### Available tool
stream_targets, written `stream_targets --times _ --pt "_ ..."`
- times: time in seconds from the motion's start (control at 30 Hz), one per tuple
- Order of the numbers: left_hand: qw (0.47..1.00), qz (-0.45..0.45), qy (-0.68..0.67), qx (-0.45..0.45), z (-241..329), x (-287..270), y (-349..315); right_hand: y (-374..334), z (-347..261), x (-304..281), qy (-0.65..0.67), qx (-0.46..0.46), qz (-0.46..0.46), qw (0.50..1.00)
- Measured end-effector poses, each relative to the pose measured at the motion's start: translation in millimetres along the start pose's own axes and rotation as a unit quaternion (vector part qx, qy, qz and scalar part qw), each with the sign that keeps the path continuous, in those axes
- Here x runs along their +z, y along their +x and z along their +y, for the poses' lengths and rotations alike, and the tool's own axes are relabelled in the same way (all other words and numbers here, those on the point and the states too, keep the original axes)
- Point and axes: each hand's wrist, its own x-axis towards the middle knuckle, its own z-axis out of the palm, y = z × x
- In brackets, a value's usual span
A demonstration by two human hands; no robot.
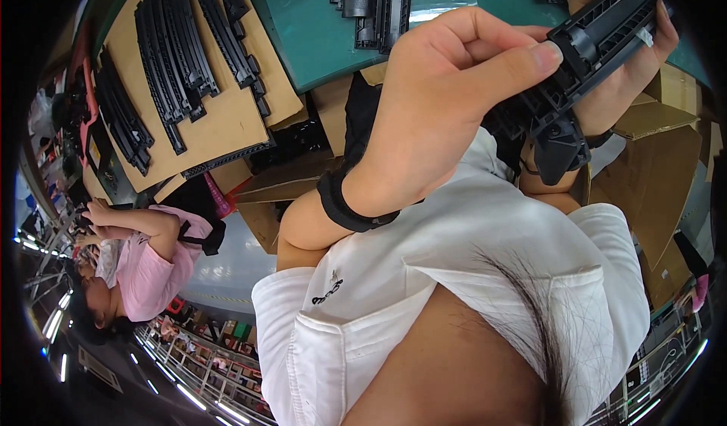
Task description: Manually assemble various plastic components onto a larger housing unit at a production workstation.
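A long black plastic housing [602, 43] with ribs and slots slants across the upper right, held up in front of my chest above the table's near edge. Round its back and far end wraps my right hand [622, 93], fingertips showing over the far edge. My left hand [443, 85] has its thumb and curled fingers closed against the left side of the housing; whether a small piece sits between them is hidden. From its lower end juts a pointed black piece [559, 149]. A small whitish tab shows on its right edge.
Several long black strips [170, 47] lie in rows on a cardboard sheet [235, 119] at the left. More black parts [375, 6] rest on the green tabletop [303, 40]. Open cardboard boxes [659, 168] stand below the table. A co-worker in pink [155, 267] is at the left.
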Motion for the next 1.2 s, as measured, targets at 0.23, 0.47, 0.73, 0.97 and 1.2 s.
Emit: stream_targets --times 0.23,0.47,0.73,0.97,1.2 --pt "1.0 0.008 0.001 -0.004 -0.2 1.7 0.6 -0.6 -1.1 0.8 -0.004 0.0 -0.006 1.0" --pt "1.0 0.001 -0.009 0.023 -17.4 -1.5 5.1 -2.5 -5.1 1.2 0.033 0.045 -0.006 0.998" --pt "0.999 0.004 -0.015 0.042 -19.4 0.6 4.9 -2.2 -8.0 0.2 -0.001 0.044 -0.021 0.999" --pt "0.999 0.006 -0.02 0.027 -15.3 1.4 2.5 -3.9 -6.6 6.3 0.035 0.078 -0.019 0.996" --pt "0.998 -0.016 -0.018 0.055 -14.7 3.4 1.8 -8.2 -7.5 10.3 0.022 0.076 -0.013 0.997"
